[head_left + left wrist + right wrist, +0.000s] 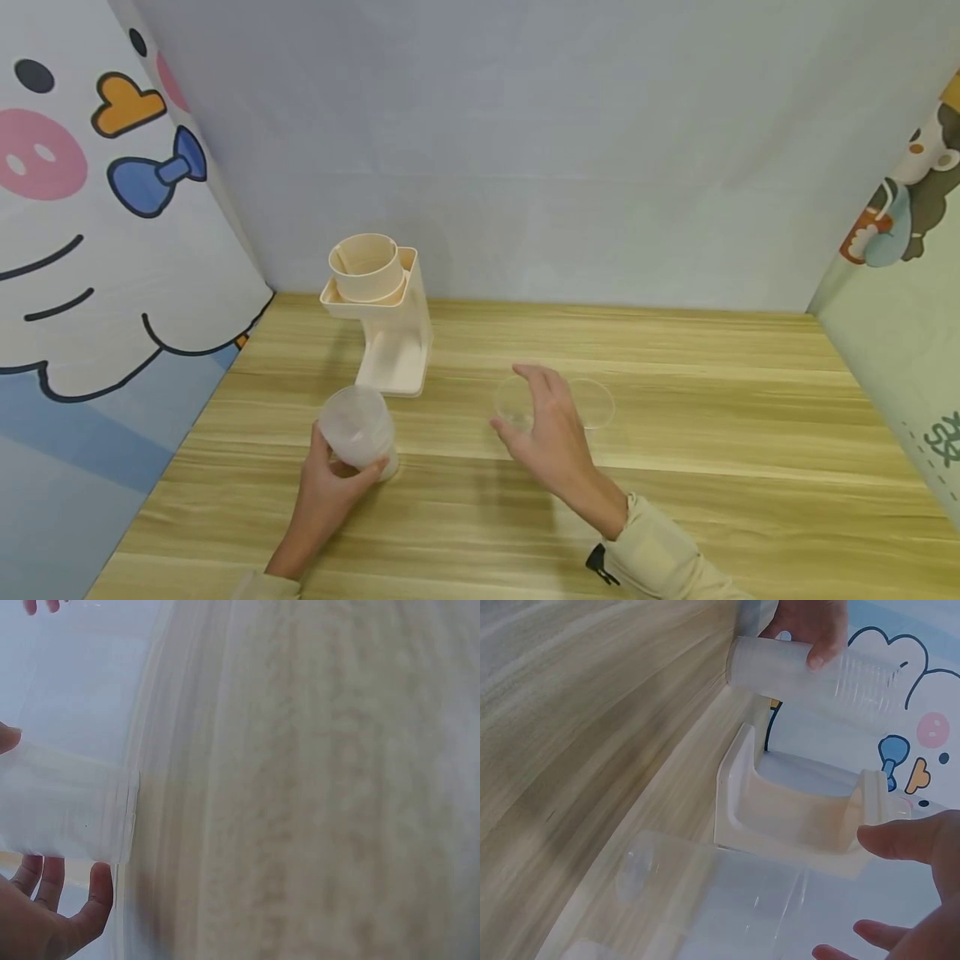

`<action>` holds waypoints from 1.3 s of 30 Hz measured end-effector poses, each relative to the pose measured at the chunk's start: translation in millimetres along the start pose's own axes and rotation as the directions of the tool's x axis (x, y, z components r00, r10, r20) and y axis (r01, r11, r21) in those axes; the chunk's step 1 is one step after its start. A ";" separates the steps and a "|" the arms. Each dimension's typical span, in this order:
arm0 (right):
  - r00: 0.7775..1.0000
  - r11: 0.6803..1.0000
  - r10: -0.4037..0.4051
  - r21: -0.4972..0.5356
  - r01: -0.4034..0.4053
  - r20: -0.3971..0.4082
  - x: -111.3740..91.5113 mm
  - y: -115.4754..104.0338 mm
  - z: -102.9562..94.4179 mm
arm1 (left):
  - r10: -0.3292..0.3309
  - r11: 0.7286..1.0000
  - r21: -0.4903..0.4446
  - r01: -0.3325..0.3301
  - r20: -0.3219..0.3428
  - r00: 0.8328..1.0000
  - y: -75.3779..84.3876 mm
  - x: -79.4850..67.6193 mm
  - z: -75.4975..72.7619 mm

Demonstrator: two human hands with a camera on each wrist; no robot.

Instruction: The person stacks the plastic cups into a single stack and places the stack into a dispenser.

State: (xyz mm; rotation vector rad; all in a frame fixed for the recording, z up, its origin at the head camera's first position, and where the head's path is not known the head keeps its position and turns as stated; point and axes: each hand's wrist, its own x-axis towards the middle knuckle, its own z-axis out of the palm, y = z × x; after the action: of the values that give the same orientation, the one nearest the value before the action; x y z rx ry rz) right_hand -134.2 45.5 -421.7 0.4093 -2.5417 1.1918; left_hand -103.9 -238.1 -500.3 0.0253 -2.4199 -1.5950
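Note:
My left hand [330,487] grips a frosted, translucent plastic cylinder [358,429] at the left of the table, thumb on one side and fingers on the other. Ribs ring one end of this cylinder [817,675] in the right wrist view. My right hand [551,433] holds nothing; its thumb and fingers are spread apart beside a clear, see-through cylinder [712,892]. From the head view, two clear round outlines show by that hand, a left one [510,402] and a right one [594,404], partly hidden by the fingers.
Behind the left hand stands a cream plastic stand [401,333] with a flat foot and an upright back. A round, open-topped cream tube [367,268] sits in its upper part. A pale backdrop [525,167] closes off the rear, and a cartoon-printed sheet [97,250] the left side.

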 end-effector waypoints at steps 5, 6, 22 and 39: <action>1.000 1.000 0.004 -0.011 -0.004 0.013 0.1 3.3 1.3 | 0.004 1.000 0.002 -0.004 -0.003 1.000 0.3 -0.1 0.0; 1.000 1.000 0.003 -0.015 -0.003 0.012 0.4 3.9 1.4 | 0.005 1.000 0.001 -0.005 -0.003 1.000 0.3 -0.1 0.1; 0.996 0.996 0.066 -0.059 -0.062 0.055 2.3 8.8 5.5 | -0.006 1.000 0.000 0.006 -0.002 1.000 -0.3 1.0 0.4; 0.971 0.984 0.140 0.078 -0.158 0.193 -4.1 16.4 22.9 | -0.022 1.000 0.008 0.022 0.027 0.999 1.2 2.3 -1.7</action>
State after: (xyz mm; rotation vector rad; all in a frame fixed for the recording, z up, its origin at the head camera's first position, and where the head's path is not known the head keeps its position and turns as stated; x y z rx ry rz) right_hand -140.2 38.2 -448.7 0.3727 -2.7259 1.3903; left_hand -105.6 -239.5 -498.2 0.0314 -2.4551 -1.6053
